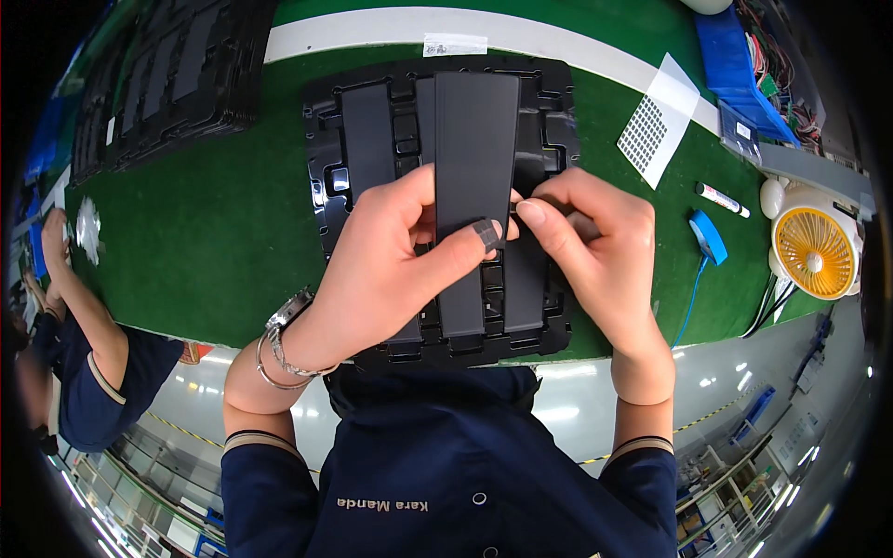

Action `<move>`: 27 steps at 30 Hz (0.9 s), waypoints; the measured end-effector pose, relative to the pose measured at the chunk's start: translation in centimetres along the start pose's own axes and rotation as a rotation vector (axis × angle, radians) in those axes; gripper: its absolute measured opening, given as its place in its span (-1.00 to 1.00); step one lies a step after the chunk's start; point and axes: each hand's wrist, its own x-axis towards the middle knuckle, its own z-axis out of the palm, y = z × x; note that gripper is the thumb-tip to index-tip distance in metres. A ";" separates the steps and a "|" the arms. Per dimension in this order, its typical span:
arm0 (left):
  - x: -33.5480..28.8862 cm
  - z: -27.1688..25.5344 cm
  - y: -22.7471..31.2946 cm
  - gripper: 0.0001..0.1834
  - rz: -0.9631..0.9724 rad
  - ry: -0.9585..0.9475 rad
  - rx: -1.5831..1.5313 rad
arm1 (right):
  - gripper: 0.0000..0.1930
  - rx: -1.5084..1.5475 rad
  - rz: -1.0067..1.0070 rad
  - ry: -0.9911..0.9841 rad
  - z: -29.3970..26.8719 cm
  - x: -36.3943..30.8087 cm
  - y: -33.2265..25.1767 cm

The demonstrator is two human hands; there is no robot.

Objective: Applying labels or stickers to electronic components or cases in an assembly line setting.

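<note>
A long, flat dark grey panel (474, 139) stands out above a black moulded tray (326, 191). My left hand (395, 256) grips the panel, with the thumb across its front face and the fingers behind it. A dark grey patch (486, 234) covers part of that thumb's tip. Beside the panel's right edge, my right hand (595, 242) has its thumb and index finger pinched together; whatever is between them is too small to tell. Similar dark panels (369, 135) lie in the slots of the tray.
Stacked black trays (186, 88) stand at the far left of the green table (223, 242). On the right are a white label sheet (660, 121), a marker (723, 199), a blue corded device (708, 238) and a small fan (814, 251). A co-worker's arm (93, 307) reaches in at left.
</note>
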 end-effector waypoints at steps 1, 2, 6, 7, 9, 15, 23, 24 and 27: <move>0.1 0.0 0.0 -0.77 -0.001 0.015 -0.038 | -0.82 0.044 0.024 0.002 -0.1 0.0 0.2; 0.0 0.0 0.0 -0.77 -0.005 0.001 -0.035 | -0.80 0.089 0.048 0.004 -0.3 0.1 0.6; 0.3 0.2 0.4 -0.75 -0.006 -0.007 0.012 | -0.76 0.164 0.031 0.113 -1.3 0.6 1.0; 0.4 0.3 0.2 -0.74 -0.002 0.010 0.035 | -0.75 0.181 0.010 0.142 -1.5 0.7 1.2; 0.8 -0.4 0.1 -0.73 -0.013 -0.048 0.112 | -0.71 0.161 0.028 0.150 -2.3 0.8 1.1; 3.3 0.4 1.0 -0.53 0.040 0.039 0.431 | -0.68 0.178 0.019 0.227 -3.2 1.5 2.0; 4.9 1.3 -0.5 -0.28 0.183 0.145 0.973 | -0.70 0.188 -0.022 0.243 -3.4 1.4 2.0; 4.7 1.4 -0.4 -0.29 0.171 0.140 1.029 | -0.70 0.186 -0.021 0.240 -3.3 1.3 2.0; 4.2 1.1 -0.5 -0.32 0.313 0.182 1.068 | -0.72 0.176 -0.011 0.200 -3.0 1.1 1.8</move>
